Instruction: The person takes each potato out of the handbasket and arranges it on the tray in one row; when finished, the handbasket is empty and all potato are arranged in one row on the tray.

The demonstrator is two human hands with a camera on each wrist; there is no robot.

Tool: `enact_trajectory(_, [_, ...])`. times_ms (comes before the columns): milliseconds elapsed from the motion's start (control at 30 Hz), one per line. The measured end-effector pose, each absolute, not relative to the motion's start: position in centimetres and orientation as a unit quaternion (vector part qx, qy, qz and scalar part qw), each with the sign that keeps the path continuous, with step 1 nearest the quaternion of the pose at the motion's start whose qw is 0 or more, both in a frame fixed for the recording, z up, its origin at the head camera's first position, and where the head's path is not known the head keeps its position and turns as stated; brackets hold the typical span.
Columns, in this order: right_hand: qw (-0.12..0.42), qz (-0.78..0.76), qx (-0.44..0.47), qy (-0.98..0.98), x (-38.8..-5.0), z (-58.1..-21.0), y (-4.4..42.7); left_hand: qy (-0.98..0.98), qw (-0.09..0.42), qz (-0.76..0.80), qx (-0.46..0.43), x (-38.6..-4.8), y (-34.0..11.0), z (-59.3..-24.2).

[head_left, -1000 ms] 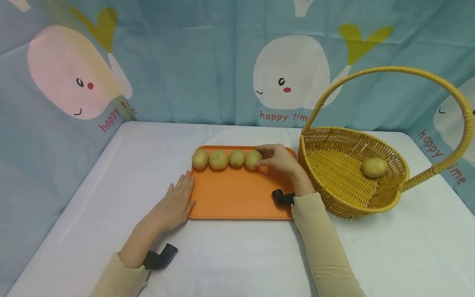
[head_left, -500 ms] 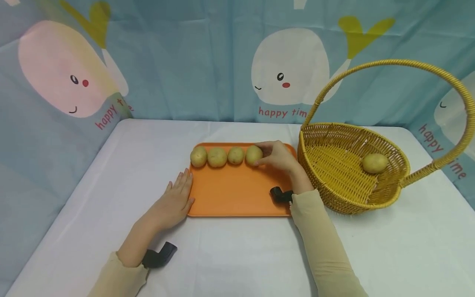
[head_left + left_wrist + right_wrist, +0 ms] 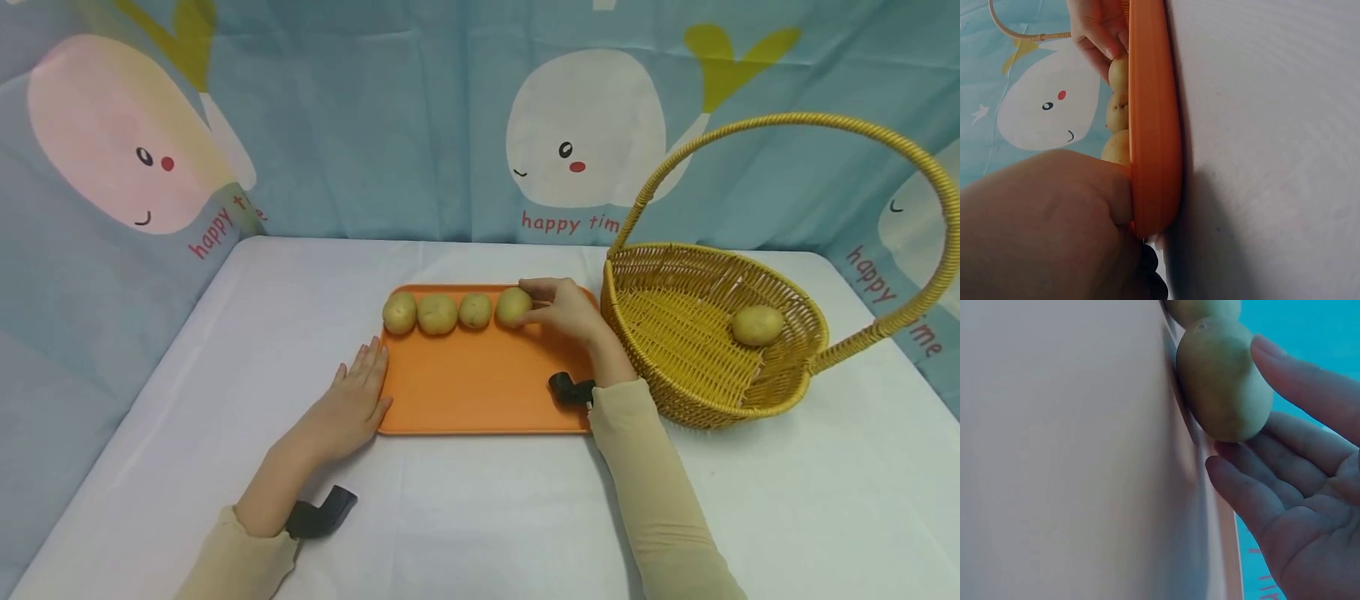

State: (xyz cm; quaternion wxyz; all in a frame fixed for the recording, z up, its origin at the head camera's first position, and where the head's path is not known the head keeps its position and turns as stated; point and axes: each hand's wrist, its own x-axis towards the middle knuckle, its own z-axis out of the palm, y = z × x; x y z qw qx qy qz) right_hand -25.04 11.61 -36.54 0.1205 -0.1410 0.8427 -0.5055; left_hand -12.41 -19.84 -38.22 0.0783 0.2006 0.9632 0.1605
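Note:
An orange tray [image 3: 480, 387] lies on the white table, with several potatoes in a row along its far edge. At the row's right end, my right hand [image 3: 566, 310] holds a potato [image 3: 513, 307] between thumb and fingers. The right wrist view shows that potato [image 3: 1225, 381] upright, the thumb on one side and fingertips on the other. To its left on the tray are more potatoes [image 3: 437, 314]. My left hand [image 3: 352, 404] rests along the tray's left edge, fingers straight. In the left wrist view it touches the tray's side [image 3: 1155, 125].
A yellow wicker basket [image 3: 630, 350] with a tall arched handle stands right of the tray, close to my right forearm. One potato [image 3: 757, 325] lies inside it. A blue printed curtain [image 3: 375, 125] hangs behind and beside the table.
The potato at my right hand has shifted slightly right, widening the gap to its neighbour. My left hand keeps its place at the tray. The whole head view has drifted slightly.

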Motion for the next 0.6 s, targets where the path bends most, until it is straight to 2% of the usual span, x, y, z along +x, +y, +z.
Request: enact_trajectory(600, [0.144,-0.541,-0.153,0.814,-25.07,-37.01,11.7,0.962,0.086,0.162,0.202,-12.55,-19.92,-38.28])
